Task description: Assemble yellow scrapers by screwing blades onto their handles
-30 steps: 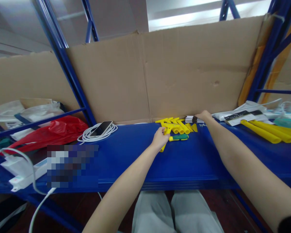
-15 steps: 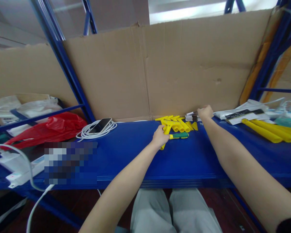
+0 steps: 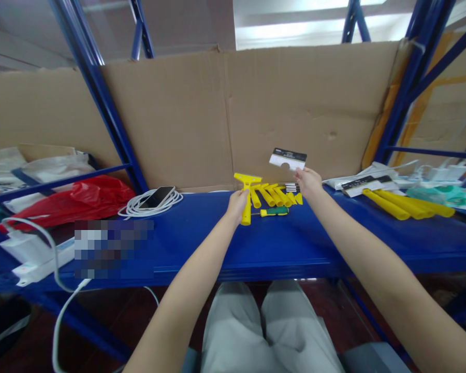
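Upright in my left hand (image 3: 237, 206) is a yellow scraper (image 3: 246, 207), its wide head up and my fingers closed round the handle. My right hand (image 3: 309, 182) pinches the lower right corner of a black and white card (image 3: 288, 159), raised in front of the cardboard. Between and behind my hands, several yellow scraper parts (image 3: 272, 195) lie in a row on the blue shelf. A screwdriver (image 3: 276, 211) with a green and yellow handle rests in front of them. Small white and dark packets (image 3: 292, 187) sit at the back, near my right hand.
A coiled white cable (image 3: 151, 203) with a phone (image 3: 159, 197) on it lies to the left, beyond it a red bag (image 3: 73, 202) and a white power strip (image 3: 42, 267). Yellow tubes (image 3: 407, 203) and more cards (image 3: 367, 185) lie right. Cardboard (image 3: 171, 124) stands behind.
My right hand has come up from the packets with a card in it. My left hand has lifted the scraper upright and away from the screwdriver. The view has shifted slightly right.
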`<action>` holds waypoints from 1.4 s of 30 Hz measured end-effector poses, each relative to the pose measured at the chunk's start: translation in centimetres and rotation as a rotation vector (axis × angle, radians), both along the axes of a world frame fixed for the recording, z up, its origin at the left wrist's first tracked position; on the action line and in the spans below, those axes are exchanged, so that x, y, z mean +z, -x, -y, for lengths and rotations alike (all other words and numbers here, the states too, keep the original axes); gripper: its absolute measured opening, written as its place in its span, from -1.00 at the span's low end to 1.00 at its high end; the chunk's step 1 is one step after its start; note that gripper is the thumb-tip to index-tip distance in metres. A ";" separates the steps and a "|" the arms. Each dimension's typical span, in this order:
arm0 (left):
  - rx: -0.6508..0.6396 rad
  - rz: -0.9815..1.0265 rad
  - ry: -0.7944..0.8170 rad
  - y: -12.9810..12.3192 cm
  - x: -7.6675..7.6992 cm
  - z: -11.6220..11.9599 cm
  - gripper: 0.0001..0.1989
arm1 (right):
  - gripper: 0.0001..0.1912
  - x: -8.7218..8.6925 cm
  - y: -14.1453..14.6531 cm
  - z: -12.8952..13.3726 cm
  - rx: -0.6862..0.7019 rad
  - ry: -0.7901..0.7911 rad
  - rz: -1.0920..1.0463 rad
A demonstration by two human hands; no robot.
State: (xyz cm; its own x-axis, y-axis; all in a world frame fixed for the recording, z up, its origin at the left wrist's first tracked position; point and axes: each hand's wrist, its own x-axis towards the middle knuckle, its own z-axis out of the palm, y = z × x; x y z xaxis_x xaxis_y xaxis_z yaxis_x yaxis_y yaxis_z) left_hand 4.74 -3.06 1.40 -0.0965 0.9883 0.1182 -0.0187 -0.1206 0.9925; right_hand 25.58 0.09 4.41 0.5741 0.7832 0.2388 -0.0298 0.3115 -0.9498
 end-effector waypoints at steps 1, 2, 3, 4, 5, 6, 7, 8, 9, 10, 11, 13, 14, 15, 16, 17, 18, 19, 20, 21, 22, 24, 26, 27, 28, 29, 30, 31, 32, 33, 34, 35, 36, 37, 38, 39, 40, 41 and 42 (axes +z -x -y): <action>0.008 0.029 0.021 0.2 0.1 -0.2 -0.85 | -0.90 -0.6 0.3 0.8 0.063 -0.024 -0.013; 0.022 0.062 0.038 0.4 0.1 -0.4 -0.83 | -0.90 -1.2 0.5 1.4 0.128 -0.024 -0.020; 0.041 0.103 0.063 0.7 0.2 -0.6 -0.82 | -0.89 -1.6 0.6 1.9 0.197 -0.012 -0.019; 0.059 0.153 0.087 1.0 0.3 -0.8 -0.81 | -0.87 -2.0 0.7 2.3 0.254 -0.011 -0.011; 0.088 0.209 0.111 1.3 0.4 -1.0 -0.80 | -0.86 -2.2 0.8 2.5 0.309 -0.010 -0.005; 0.112 0.279 0.113 1.6 0.5 -1.1 -0.80 | -0.85 -2.2 0.9 2.6 0.359 -0.016 -0.001; 0.147 0.353 0.124 2.0 0.6 -1.3 -0.81 | -0.83 -2.2 1.0 2.7 0.405 -0.027 0.000; 0.182 0.423 0.140 2.3 0.8 -1.4 -0.83 | -0.82 -2.2 1.1 2.7 0.451 -0.035 -0.001; 0.205 0.488 0.148 2.6 0.8 -1.5 -0.84 | -0.81 -2.2 1.2 2.7 0.496 -0.038 -0.003; 0.221 0.543 0.152 2.9 0.9 -1.6 -0.85 | -0.81 -2.2 1.3 2.7 0.542 -0.037 -0.001; 0.233 0.585 0.157 3.1 1.0 -1.6 -0.86 | -0.82 -2.2 1.4 2.7 0.586 -0.030 0.007; 0.262 0.642 0.169 3.5 1.0 -1.7 -0.84 | -0.84 -2.4 1.6 2.8 0.666 -0.010 0.036; 0.283 0.665 0.175 3.6 1.0 -1.8 -0.83 | -0.86 -2.5 1.7 2.9 0.697 0.002 0.052; 0.308 0.687 0.180 3.8 0.9 -1.9 -0.82 | -0.86 -2.6 1.8 3.0 0.721 0.013 0.066; 0.334 0.711 0.183 3.9 0.9 -2.0 -0.81 | -0.87 -2.8 1.9 3.0 0.735 0.021 0.077; 0.357 0.734 0.186 4.0 0.8 -2.2 -0.81 | -0.87 -2.8 2.0 3.1 0.744 0.027 0.083; 0.373 0.756 0.184 4.0 0.8 -2.3 -0.81 | -0.87 -2.9 2.1 3.1 0.751 0.033 0.088; 0.383 0.774 0.180 4.1 0.7 -2.5 -0.82 | -0.87 -3.0 2.2 3.1 0.756 0.037 0.090; 0.386 0.789 0.171 4.1 0.7 -2.6 -0.83 | -0.87 -3.0 2.4 3.2 0.761 0.039 0.091; 0.382 0.799 0.158 4.1 0.6 -2.8 -0.84 | -0.87 -3.0 2.6 3.2 0.767 0.040 0.093; 0.370 0.804 0.143 4.1 0.5 -2.8 -0.86 | -0.87 -3.0 2.8 3.3 0.773 0.040 0.096; 0.329 0.796 0.118 3.8 0.4 -2.9 -0.90 | -0.86 -3.1 3.3 3.4 0.783 0.036 0.110; 0.261 0.767 0.103 3.4 0.3 -2.7 -0.92 | -0.85 -3.2 3.9 3.5 0.785 0.031 0.140; 0.215 0.747 0.096 3.2 0.2 -2.5 -0.91 | -0.85 -3.3 4.1 3.5 0.780 0.026 0.157; 0.160 0.732 0.084 2.9 0.2 -2.4 -0.89 | -0.84 -3.4 4.4 3.5 0.771 0.019 0.176; 0.109 0.715 0.075 2.7 0.1 -2.2 -0.87 | -0.84 -3.4 4.5 3.5 0.762 0.012 0.195; 0.061 0.694 0.073 2.6 0.1 -2.0 -0.87 | -0.83 -3.5 4.7 3.5 0.753 0.006 0.214; 0.024 0.668 0.076 2.4 0.1 -1.9 -0.87 | -0.82 -3.6 4.8 3.5 0.750 0.000 0.231; -0.005 0.637 0.083 2.3 0.1 -1.8 -0.88 | -0.81 -3.7 4.9 3.5 0.750 -0.004 0.245; -0.024 0.604 0.093 2.2 0.0 -1.7 -0.89 | -0.80 -3.7 4.9 3.5 0.753 -0.007 0.253; -0.032 0.575 0.101 2.2 0.0 -1.7 -0.89 | -0.79 -3.8 4.9 3.5 0.757 -0.010 0.258; -0.036 0.554 0.104 2.2 -0.1 -1.8 -0.89 | -0.78 -3.8 4.9 3.5 0.759 -0.014 0.259; -0.037 0.543 0.101 2.2 -0.1 -1.9 -0.89 | -0.77 -3.8 4.9 3.5 0.761 -0.018 0.257; -0.032 0.542 0.092 2.3 -0.2 -2.1 -0.88 | -0.76 -3.8 4.9 3.5 0.761 -0.022 0.254; -0.025 0.548 0.084 2.3 -0.2 -2.3 -0.87 | -0.75 -3.7 4.9 3.6 0.759 -0.022 0.250; -0.014 0.557 0.078 2.4 -0.3 -2.4 -0.87 | -0.74 -3.7 4.9 3.6 0.756 -0.020 0.243; -0.003 0.564 0.080 2.4 -0.3 -2.5 -0.87 | -0.73 -3.7 4.9 3.6 0.751 -0.017 0.234; 0.002 0.570 0.085 2.4 -0.2 -2.6 -0.87 | -0.73 -3.7 4.9 3.6 0.743 -0.013 0.225; -0.001 0.575 0.092 2.3 -0.2 -2.6 -0.87 | -0.72 -3.7 5.0 3.7 0.730 -0.008 0.220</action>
State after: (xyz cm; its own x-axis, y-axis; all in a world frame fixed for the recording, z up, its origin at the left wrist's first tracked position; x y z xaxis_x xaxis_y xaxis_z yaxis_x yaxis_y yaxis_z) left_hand 2.40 -0.46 1.22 -0.1186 0.9922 -0.0392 -0.5580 -0.0339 0.8291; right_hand 20.60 -3.57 0.73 -0.1503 0.9435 0.2955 -0.0415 0.2926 -0.9553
